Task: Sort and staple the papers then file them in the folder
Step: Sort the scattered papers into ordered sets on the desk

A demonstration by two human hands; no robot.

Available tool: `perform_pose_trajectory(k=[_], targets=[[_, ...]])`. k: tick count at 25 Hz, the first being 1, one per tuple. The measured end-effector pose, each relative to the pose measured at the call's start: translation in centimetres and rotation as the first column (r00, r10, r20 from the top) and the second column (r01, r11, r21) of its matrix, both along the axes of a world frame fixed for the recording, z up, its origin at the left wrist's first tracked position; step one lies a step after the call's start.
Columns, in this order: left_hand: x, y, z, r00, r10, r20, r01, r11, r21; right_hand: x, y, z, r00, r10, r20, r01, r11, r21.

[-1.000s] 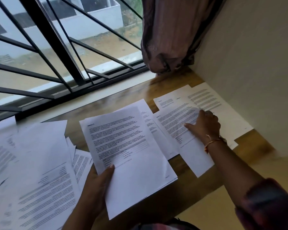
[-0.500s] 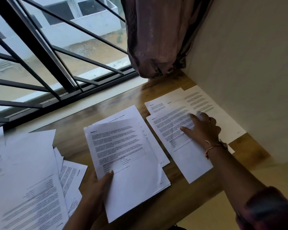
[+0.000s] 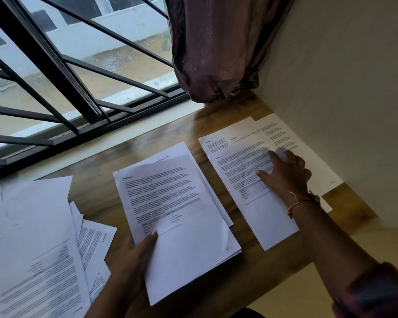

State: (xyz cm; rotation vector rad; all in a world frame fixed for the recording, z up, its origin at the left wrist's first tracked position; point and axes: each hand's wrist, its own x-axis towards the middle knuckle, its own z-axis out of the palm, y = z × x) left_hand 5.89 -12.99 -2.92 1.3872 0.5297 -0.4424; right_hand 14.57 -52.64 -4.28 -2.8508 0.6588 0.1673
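Note:
My left hand (image 3: 133, 255) grips a small stack of printed sheets (image 3: 184, 226) by its lower left edge, thumb on top; the top page reads "Section 2". Another sheet (image 3: 170, 154) lies partly under this stack on the wooden table (image 3: 246, 267). My right hand (image 3: 285, 175) rests with spread fingers on a printed page (image 3: 246, 180) lying at the right. Under that page lie more overlapping sheets (image 3: 262, 131) reaching to the wall. No stapler and no folder are in view.
A loose heap of papers (image 3: 39, 244) covers the table's left side. A barred window (image 3: 67, 72) runs along the far edge. A bunched brown curtain (image 3: 216, 53) hangs at the far right corner, and a cream wall (image 3: 342, 88) bounds the right side.
The view has shifted slightly. The stack in my left hand has come lower and closer to the table. My right hand stays on the right-hand page, which has slid a little.

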Motion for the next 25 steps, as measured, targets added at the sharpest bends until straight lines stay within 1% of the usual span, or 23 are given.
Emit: perform_pose_trajectory(k=[1,2,3,4,6,8,11,14,17,19,21,25], targets=[[0.1,-0.2,0.0,1.0,0.002,-0.001,-0.002,1.0,-0.014,0.0,0.4,0.2,0.998,0.025,0.059,-0.023,0.999,-0.033],[0.2,-0.4,0.1,1.0,0.004,0.001,-0.004,1.0,-0.017,-0.1,1.2,0.3,0.986,0.085,0.144,-0.076,0.995,-0.062],[0.3,-0.8,0.2,1.0,0.005,0.007,-0.004,1.0,-0.019,-0.2,2.3,0.3,0.96,0.17,0.223,-0.155,0.984,-0.083],[0.5,-1.1,0.3,1.0,0.004,0.009,-0.003,1.0,-0.022,-0.4,3.7,0.2,0.928,0.261,0.265,-0.244,0.965,-0.095],[0.8,-1.8,0.3,1.0,0.005,0.014,-0.004,1.0,-0.027,-0.5,6.2,-0.4,0.878,0.417,0.235,-0.409,0.909,-0.087],[1.1,-2.6,0.2,1.0,0.006,0.028,-0.005,1.0,-0.026,-0.5,7.2,-1.2,0.851,0.501,0.157,-0.498,0.865,-0.059],[1.5,-3.7,-0.4,0.998,-0.017,0.058,0.016,1.0,0.019,-0.3,6.3,-1.9,0.844,0.527,0.099,-0.529,0.848,-0.007],[1.5,-4.4,-0.7,0.996,-0.046,0.082,0.038,0.994,0.101,0.0,5.3,-2.2,0.847,0.523,0.092,-0.525,0.851,-0.002],[1.4,-5.0,-0.4,0.979,-0.144,0.141,0.096,0.948,0.305,0.2,4.7,-2.4,0.857,0.505,0.104,-0.507,0.862,-0.011],[1.6,-5.1,-0.1,0.975,-0.147,0.164,0.068,0.91,0.41,0.3,4.4,-2.8,0.862,0.497,0.104,-0.5,0.866,0.006],[1.7,-5.0,0.3,0.977,-0.149,0.149,0.061,0.877,0.476,0.5,4.0,-3.1,0.865,0.488,0.111,-0.493,0.87,0.019],[1.2,-4.8,0.5,0.976,-0.201,0.086,0.118,0.815,0.567,0.7,3.3,-3.6,0.864,0.493,0.107,-0.494,0.869,-0.012]])
